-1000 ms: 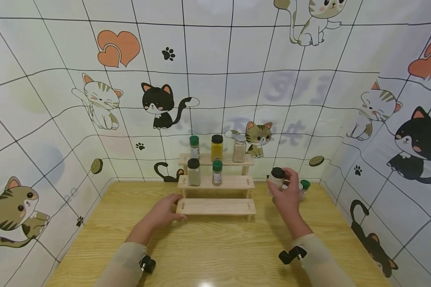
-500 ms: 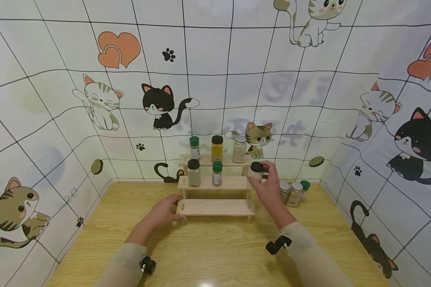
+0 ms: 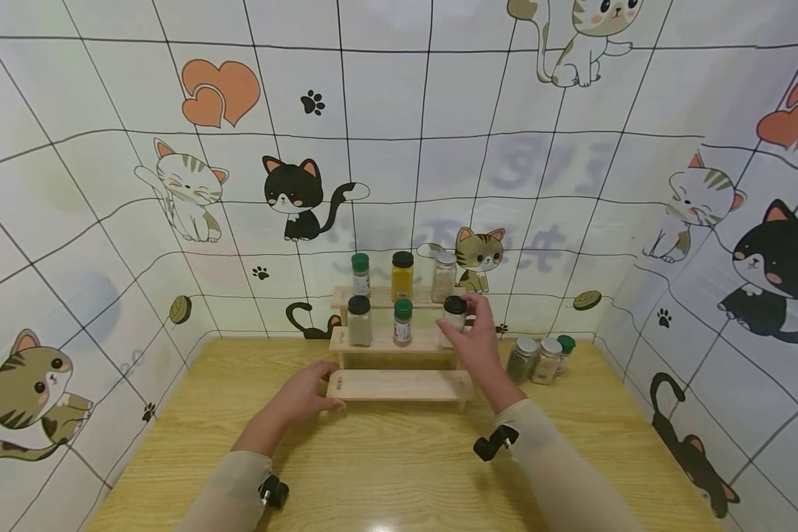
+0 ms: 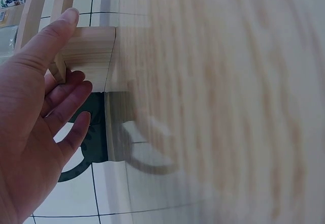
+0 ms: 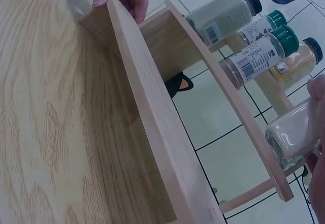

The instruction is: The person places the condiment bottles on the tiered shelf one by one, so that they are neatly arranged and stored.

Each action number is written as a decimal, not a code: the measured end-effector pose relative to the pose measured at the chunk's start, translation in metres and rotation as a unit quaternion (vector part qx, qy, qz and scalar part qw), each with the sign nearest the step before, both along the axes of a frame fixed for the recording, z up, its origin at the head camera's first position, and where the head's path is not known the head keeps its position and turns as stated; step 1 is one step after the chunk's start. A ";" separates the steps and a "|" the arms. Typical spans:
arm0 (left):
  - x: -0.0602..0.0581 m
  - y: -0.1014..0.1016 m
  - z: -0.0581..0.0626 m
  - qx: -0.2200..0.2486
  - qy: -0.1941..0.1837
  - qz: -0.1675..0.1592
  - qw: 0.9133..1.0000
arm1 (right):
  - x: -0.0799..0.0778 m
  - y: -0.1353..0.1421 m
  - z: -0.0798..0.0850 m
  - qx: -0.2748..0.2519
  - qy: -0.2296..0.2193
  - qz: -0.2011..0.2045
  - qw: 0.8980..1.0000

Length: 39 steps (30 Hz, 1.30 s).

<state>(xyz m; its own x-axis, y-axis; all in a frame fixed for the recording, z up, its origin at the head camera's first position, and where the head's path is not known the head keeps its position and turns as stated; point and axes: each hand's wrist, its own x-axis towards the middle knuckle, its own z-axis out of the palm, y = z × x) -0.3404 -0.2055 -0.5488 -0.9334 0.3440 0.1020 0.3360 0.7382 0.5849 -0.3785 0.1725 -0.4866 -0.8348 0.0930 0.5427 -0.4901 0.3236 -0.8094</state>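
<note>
A three-step wooden spice rack [image 3: 399,384] stands on the table. At its left end my left hand [image 3: 306,395] grips the lowest step, thumb at the front edge and fingers behind in the right wrist view. My right hand [image 3: 476,347] holds a black-capped glass spice jar [image 3: 454,309] of pale contents at the right end of the middle step. In the right wrist view the jar's base [image 5: 277,145] is right at that step's edge. The same step bears another black-capped jar [image 3: 359,325] and a green-capped spice bottle [image 3: 403,325].
On the top step stand a green-capped bottle [image 3: 360,277], a yellow jar [image 3: 402,279] and a clear jar [image 3: 444,281]. Right of the rack, two glass jars [image 3: 522,360] and a green-capped bottle [image 3: 564,353] stand on the table [image 3: 386,458]. A cat-print wall covering [image 3: 386,170] rises behind.
My right hand has carried the black-capped jar leftward from beside the rack to the middle step's right end, uncovering the jars at right. The left hand has stayed in place.
</note>
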 end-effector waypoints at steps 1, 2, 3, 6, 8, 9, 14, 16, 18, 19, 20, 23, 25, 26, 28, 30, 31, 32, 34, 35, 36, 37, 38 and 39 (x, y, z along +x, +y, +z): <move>0.000 0.000 0.001 0.001 -0.001 0.000 1.000 | -0.001 -0.001 0.000 -0.002 0.004 0.001 1.000; 0.001 0.000 0.001 0.001 -0.003 0.000 1.000 | -0.002 -0.002 -0.001 -0.005 0.007 0.002 1.000; 0.001 0.001 0.001 0.002 -0.003 0.000 1.000 | -0.003 -0.003 -0.001 -0.007 0.009 0.003 1.000; 0.002 0.001 0.002 0.004 -0.005 0.003 1.000 | -0.005 -0.006 -0.001 -0.010 0.009 0.008 1.000; 0.002 0.001 0.001 0.004 -0.006 0.005 1.000 | -0.006 -0.008 -0.002 -0.012 0.003 0.012 1.000; 0.003 0.001 0.001 0.003 -0.005 0.006 1.000 | -0.006 -0.009 -0.002 -0.012 0.001 0.013 1.000; 0.002 0.000 -0.001 0.000 -0.005 0.005 1.000 | -0.005 -0.015 -0.003 0.006 0.006 0.014 1.000; 0.001 0.000 -0.002 0.000 -0.005 0.005 1.000 | -0.005 -0.017 -0.004 0.019 0.012 0.010 1.000; 0.001 0.000 -0.002 0.001 -0.006 0.007 1.000 | -0.005 -0.017 -0.004 0.031 0.018 0.006 0.999; 0.001 0.000 -0.002 0.002 -0.006 0.008 1.000 | -0.006 -0.018 -0.005 0.036 0.021 0.003 0.999; 0.001 0.000 -0.002 0.002 -0.006 0.008 1.000 | -0.006 -0.017 -0.005 0.041 0.024 0.000 0.999; 0.001 0.000 -0.001 0.005 -0.007 0.008 1.000 | -0.006 -0.017 -0.007 0.049 0.033 -0.006 0.998; 0.002 0.001 0.000 0.007 -0.007 0.008 1.000 | -0.006 -0.016 -0.008 0.054 0.037 -0.008 0.998; 0.002 0.001 0.001 0.008 -0.006 0.008 1.000 | -0.006 -0.016 -0.008 0.056 0.038 -0.009 0.998; 0.003 0.001 0.002 0.010 -0.007 0.009 1.000 | -0.006 -0.016 -0.008 0.057 0.039 -0.012 0.998; 0.004 0.002 0.003 0.011 -0.007 0.009 1.000 | -0.006 -0.016 -0.009 0.059 0.037 -0.016 0.997; 0.004 0.002 0.003 0.012 -0.009 0.010 1.000 | -0.007 -0.016 -0.009 0.058 0.036 -0.017 0.998; 0.004 0.002 0.003 0.012 -0.009 0.010 1.000 | -0.007 -0.015 -0.009 0.058 0.034 -0.019 0.998; 0.005 0.003 0.004 0.013 -0.011 0.011 1.000 | -0.007 -0.015 -0.010 0.058 0.032 -0.021 0.998; 0.005 0.003 0.004 0.013 -0.011 0.012 1.000 | -0.007 -0.015 -0.010 0.058 0.031 -0.021 0.998; 0.005 0.003 0.004 0.012 -0.011 0.013 1.000 | -0.006 -0.015 -0.010 0.058 0.030 -0.020 0.998; 0.005 0.003 0.003 0.011 -0.012 0.014 1.000 | -0.006 -0.015 -0.010 0.058 0.029 -0.019 0.998; 0.005 0.003 0.003 0.010 -0.013 0.016 1.000 | -0.006 -0.015 -0.010 0.056 0.027 -0.017 0.998; 0.005 0.003 0.002 0.007 -0.012 0.016 1.000 | -0.005 -0.015 -0.010 0.053 0.022 -0.016 0.998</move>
